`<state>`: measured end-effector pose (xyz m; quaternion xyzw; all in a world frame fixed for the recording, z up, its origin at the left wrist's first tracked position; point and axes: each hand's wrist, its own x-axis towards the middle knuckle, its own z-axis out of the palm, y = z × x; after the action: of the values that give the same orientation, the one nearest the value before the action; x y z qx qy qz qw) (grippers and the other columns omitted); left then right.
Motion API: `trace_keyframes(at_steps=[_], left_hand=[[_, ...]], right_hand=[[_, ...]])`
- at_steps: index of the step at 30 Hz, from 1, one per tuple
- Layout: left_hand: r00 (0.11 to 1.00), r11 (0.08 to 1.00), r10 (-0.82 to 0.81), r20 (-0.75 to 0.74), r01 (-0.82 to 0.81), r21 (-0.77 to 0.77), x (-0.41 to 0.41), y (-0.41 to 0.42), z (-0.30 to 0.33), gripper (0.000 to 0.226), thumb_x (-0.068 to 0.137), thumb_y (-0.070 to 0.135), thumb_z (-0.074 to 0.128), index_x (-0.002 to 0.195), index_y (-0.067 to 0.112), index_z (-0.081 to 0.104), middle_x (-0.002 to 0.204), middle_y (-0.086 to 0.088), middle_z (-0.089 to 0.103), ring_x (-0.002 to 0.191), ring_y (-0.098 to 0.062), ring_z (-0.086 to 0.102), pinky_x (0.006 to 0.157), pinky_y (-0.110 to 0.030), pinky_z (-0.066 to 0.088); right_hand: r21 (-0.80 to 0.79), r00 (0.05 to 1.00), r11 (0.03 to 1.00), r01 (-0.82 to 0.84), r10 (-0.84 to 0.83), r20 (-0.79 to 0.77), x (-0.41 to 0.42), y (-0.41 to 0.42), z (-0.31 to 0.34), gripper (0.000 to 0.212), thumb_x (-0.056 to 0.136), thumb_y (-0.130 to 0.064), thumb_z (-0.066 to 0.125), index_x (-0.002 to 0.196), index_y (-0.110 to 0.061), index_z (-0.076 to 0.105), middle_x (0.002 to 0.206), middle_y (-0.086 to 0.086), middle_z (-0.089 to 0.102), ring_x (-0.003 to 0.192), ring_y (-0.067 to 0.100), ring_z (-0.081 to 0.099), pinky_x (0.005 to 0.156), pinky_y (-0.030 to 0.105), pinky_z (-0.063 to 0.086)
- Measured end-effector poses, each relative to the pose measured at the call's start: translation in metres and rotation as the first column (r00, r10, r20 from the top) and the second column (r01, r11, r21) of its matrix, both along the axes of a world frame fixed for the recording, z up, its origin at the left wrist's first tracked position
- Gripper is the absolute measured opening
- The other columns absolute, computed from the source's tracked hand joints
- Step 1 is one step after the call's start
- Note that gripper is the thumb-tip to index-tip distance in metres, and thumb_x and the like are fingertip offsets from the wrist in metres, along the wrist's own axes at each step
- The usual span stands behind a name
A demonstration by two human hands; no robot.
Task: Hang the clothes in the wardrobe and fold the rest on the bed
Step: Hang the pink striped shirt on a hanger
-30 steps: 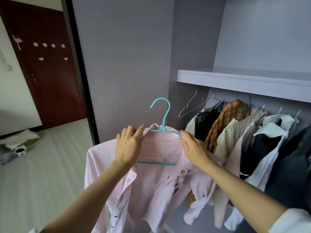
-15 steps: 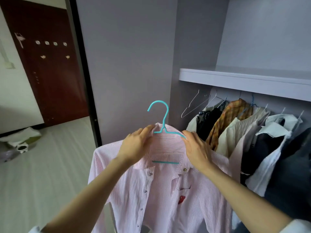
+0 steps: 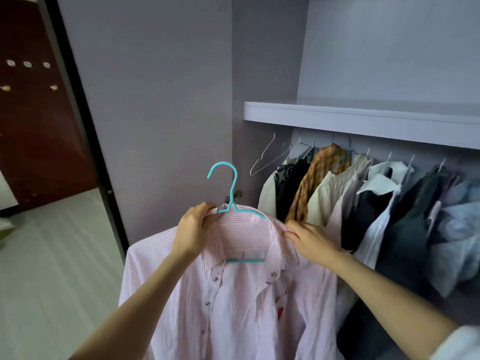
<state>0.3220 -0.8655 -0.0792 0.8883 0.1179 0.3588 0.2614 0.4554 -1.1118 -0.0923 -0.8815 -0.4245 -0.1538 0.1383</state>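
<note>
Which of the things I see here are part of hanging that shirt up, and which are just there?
Part of the job:
pink striped button-up shirt
turquoise plastic hanger
left hand
right hand
row of hung clothes in the wardrobe
empty white wire hanger

Just there:
dark red door
grey wardrobe shelf

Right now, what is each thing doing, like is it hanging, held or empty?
Pink shirt: on the teal hanger, held up, not on the rail.
Teal hanger: hook free.
Left hand: gripping the collar.
Right hand: gripping the collar.
White hanger: hanging, empty.
Plaid shirt: hanging.
</note>
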Motion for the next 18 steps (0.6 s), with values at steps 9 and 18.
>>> trace_keyframes(at_steps=[9, 18], left_hand=[[0.945, 0.999, 0.036, -0.325, -0.044, -0.017, 0.045, -0.016, 0.003, 0.051, 0.089, 0.039, 0.058, 0.137, 0.026, 0.043, 0.136, -0.006, 0.041, 0.122, -0.033, 0.037, 0.1, -0.047, 0.035], [0.964, 0.993, 0.102, -0.245, -0.085, 0.079, 0.056, -0.008, 0.004, 0.048, 0.091, 0.029, 0.053, 0.137, 0.022, 0.043, 0.139, -0.008, 0.04, 0.125, -0.032, 0.035, 0.102, -0.046, 0.03]], right_hand=[[0.058, 0.951, 0.965, 0.257, -0.242, -0.194, 0.0, -0.051, 0.003, 0.022, 0.098, -0.024, 0.045, 0.098, -0.007, 0.058, 0.094, 0.015, 0.067, 0.089, 0.035, 0.061, 0.067, 0.037, 0.041], [0.117, 0.77, 0.822, 0.557, -0.459, -0.442, -0.014, -0.01, 0.024, 0.024, 0.098, -0.021, 0.042, 0.094, -0.005, 0.06, 0.1, 0.017, 0.063, 0.097, 0.032, 0.058, 0.071, 0.032, 0.041]])
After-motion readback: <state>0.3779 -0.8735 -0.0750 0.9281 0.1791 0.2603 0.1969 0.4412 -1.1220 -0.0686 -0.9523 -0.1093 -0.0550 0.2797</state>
